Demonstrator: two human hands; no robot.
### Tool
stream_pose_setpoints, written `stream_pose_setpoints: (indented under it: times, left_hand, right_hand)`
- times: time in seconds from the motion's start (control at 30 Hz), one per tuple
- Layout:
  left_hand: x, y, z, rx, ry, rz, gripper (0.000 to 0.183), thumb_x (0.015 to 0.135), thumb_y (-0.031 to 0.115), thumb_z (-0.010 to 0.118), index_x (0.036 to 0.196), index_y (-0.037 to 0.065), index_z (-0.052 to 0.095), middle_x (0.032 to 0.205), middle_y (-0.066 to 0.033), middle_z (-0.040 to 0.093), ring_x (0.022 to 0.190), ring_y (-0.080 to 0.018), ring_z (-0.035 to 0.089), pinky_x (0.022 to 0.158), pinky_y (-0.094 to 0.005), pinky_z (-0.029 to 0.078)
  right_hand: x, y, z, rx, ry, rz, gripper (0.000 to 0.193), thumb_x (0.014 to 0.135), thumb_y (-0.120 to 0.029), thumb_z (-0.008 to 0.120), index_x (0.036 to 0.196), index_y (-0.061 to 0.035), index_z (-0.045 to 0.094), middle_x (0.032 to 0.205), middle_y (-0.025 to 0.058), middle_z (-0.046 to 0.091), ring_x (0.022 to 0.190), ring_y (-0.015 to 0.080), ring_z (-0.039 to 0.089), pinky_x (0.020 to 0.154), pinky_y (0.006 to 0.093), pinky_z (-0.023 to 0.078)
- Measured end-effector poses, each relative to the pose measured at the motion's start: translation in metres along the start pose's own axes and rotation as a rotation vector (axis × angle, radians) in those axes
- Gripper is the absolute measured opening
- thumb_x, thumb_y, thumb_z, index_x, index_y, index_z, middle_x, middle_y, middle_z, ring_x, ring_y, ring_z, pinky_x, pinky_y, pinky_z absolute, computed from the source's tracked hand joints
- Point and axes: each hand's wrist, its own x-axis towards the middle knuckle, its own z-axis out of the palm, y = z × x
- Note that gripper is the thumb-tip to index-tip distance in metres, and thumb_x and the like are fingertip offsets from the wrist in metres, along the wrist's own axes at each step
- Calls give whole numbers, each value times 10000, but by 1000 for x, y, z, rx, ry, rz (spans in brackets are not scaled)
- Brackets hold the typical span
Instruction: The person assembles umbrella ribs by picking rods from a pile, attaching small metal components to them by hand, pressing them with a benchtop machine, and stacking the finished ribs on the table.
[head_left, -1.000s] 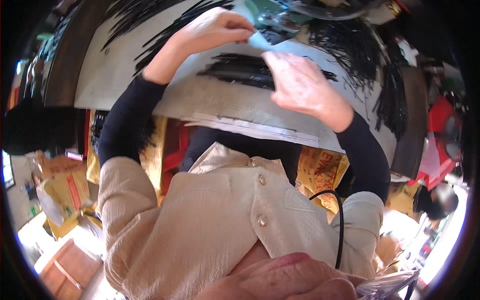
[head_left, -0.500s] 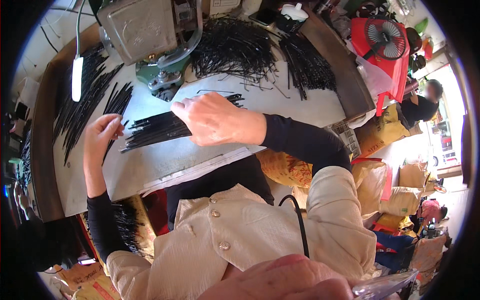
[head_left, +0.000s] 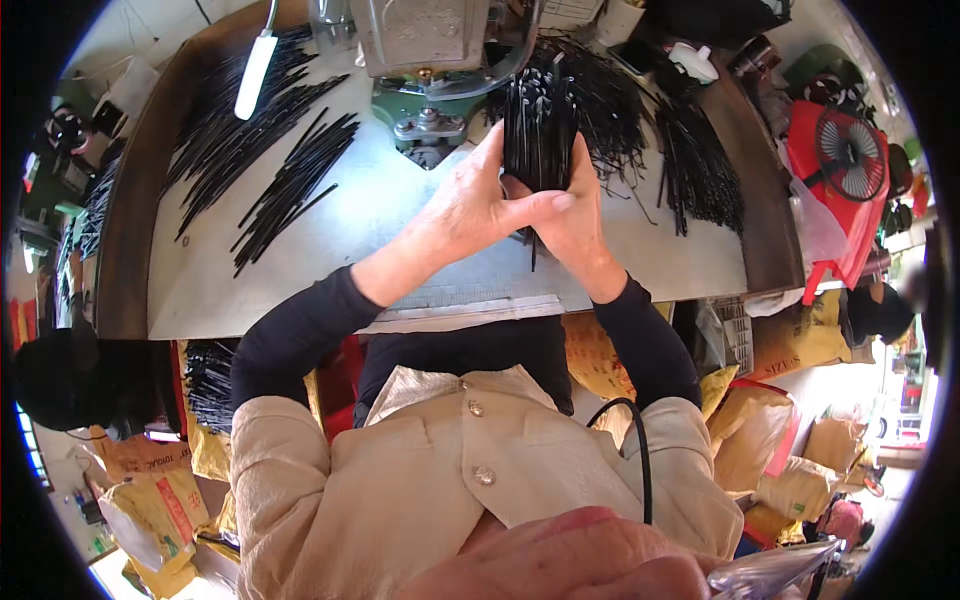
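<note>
A bundle of thin black rods [head_left: 540, 130] stands upright between my two hands over the worktable [head_left: 400, 240]. My left hand [head_left: 480, 200] wraps its near left side, thumb laid across the front. From the right, my right hand [head_left: 580, 215] closes round the same bundle. One rod pokes out below the hands. Behind the bundle lies a tangled heap of bent black rods [head_left: 610, 120]. To the left of my hands, a small group of loose black rods [head_left: 295, 180] lies slantwise on the tabletop.
A green-based bench machine [head_left: 425, 115] stands at the table's back middle, a white lamp [head_left: 256, 78] to its left. More black rods lie at the far left [head_left: 235, 125] and right [head_left: 700, 165]. A small fan [head_left: 850, 150] stands on a red stool [head_left: 805, 140] beyond the right edge.
Both hands have come together around the rods, which have gone from lying flat on the table to upright. The left hand, empty before, now holds them too. The view has shifted.
</note>
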Motion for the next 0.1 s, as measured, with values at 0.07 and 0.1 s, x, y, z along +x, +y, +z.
stream_pose_setpoints:
  times: [0.07, 0.1]
  left_hand:
    - [0, 0, 3, -5, 42, -4, 742, 716, 401, 735, 1225, -13, 387, 1045, -216, 559, 939, -281, 580, 787, -345, 469]
    - [-2, -3, 5, -21, 78, -1, 762, 714, 414, 734, 1241, -8, 378, 1050, -216, 560, 930, -297, 580, 797, -340, 468]
  right_hand:
    - [-2, 8, 2, -56, -10, -60, 606, 688, -171, 696, 1203, -13, 419, 993, 124, 624, 881, 261, 623, 772, 317, 484]
    - [-2, 10, 3, -124, -14, -119, 651, 710, -180, 694, 1255, -19, 376, 1031, 131, 616, 907, 266, 617, 802, 309, 479]
